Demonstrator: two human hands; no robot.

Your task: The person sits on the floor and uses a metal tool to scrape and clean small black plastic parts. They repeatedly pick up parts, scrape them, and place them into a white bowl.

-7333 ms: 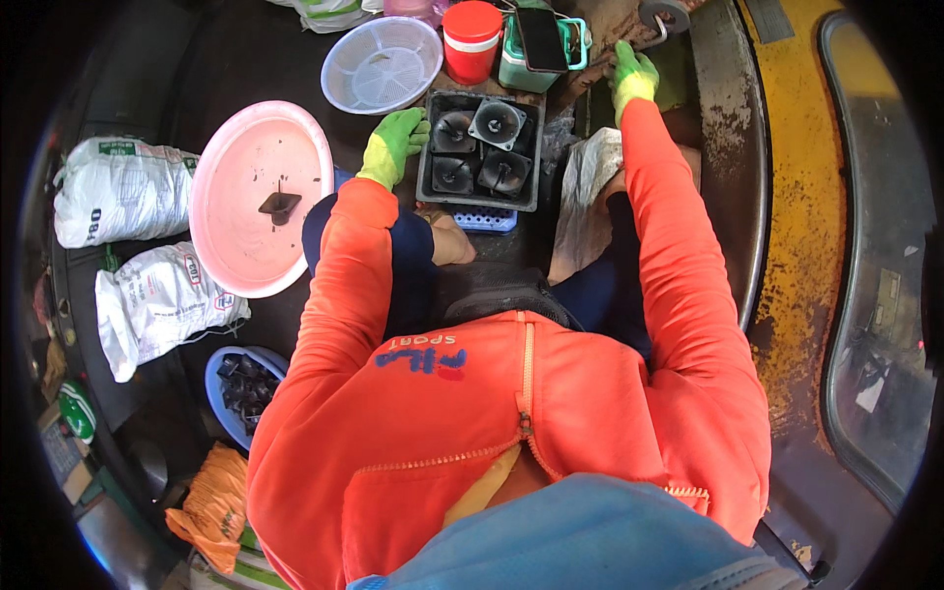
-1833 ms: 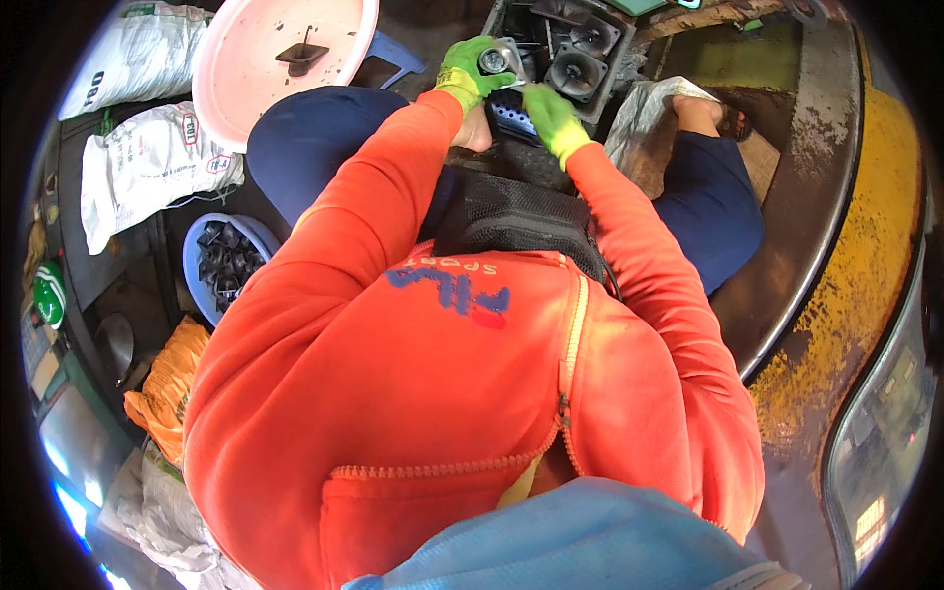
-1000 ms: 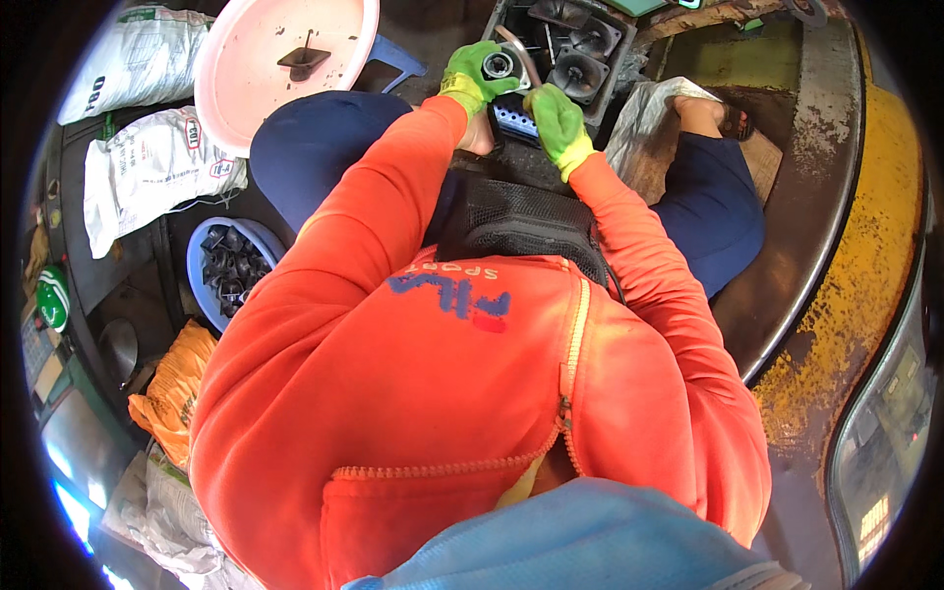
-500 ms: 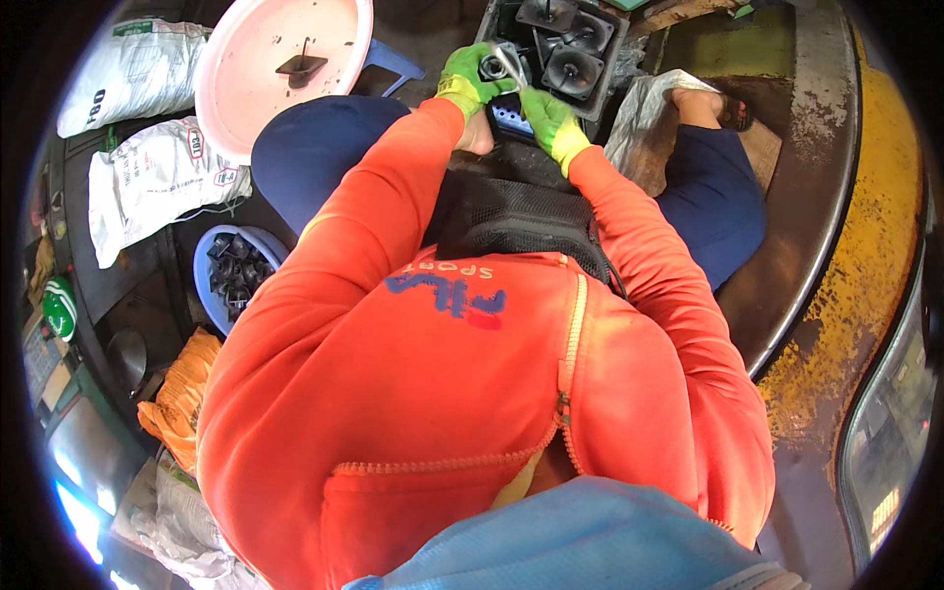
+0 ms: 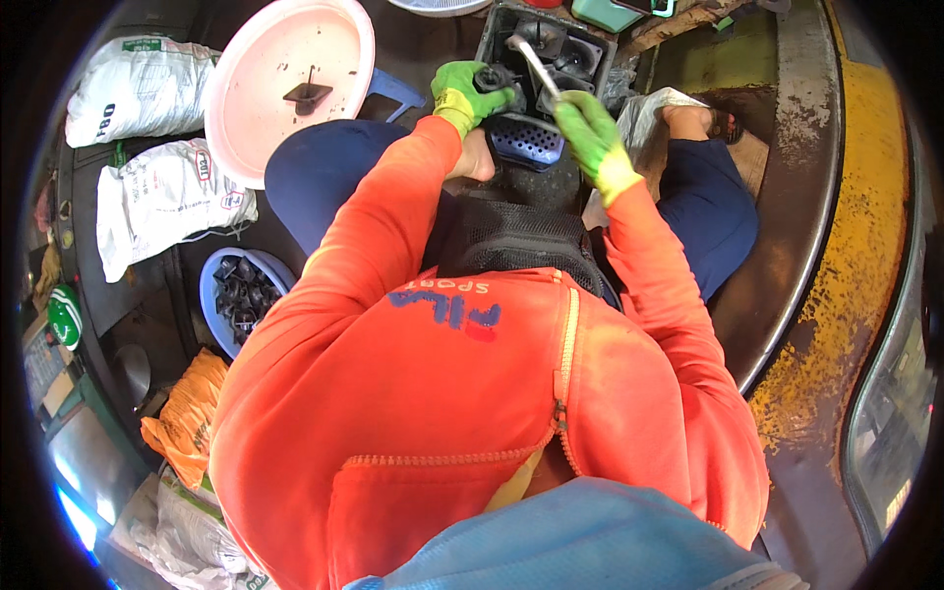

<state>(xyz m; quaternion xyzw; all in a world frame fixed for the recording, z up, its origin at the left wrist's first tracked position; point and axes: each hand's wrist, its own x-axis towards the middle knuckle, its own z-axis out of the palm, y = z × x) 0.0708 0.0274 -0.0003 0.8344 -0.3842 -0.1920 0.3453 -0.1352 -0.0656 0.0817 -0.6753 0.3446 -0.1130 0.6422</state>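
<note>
My left hand [image 5: 472, 93], in a green and yellow glove, is closed round a black moulded part [image 5: 499, 87] at the near left of a black crate [image 5: 486, 39]. My right hand [image 5: 593, 133], gloved alike, grips one end of a slim silver metal tool [image 5: 534, 62]. That tool slants up and left over the crate, its slightly bent far end above the part; its exact kind is unclear. Inside the crate lie several black funnel-like parts with square flanges [image 5: 578, 57]. A blue perforated basket [image 5: 528, 140] sits just below the crate.
At the left stands a pink basin [image 5: 231, 93] with one black flanged part [image 5: 308, 94], near a blue stool [image 5: 398, 90]. White sacks [image 5: 147, 88] and a blue tub [image 5: 211, 300] of black parts are further left. A yellow-edged metal surface [image 5: 836, 265] curves along the right.
My right hand has moved right and slightly down, drawing away from my left hand with the tool. The part in my left hand has turned, so its round opening no longer faces up.
</note>
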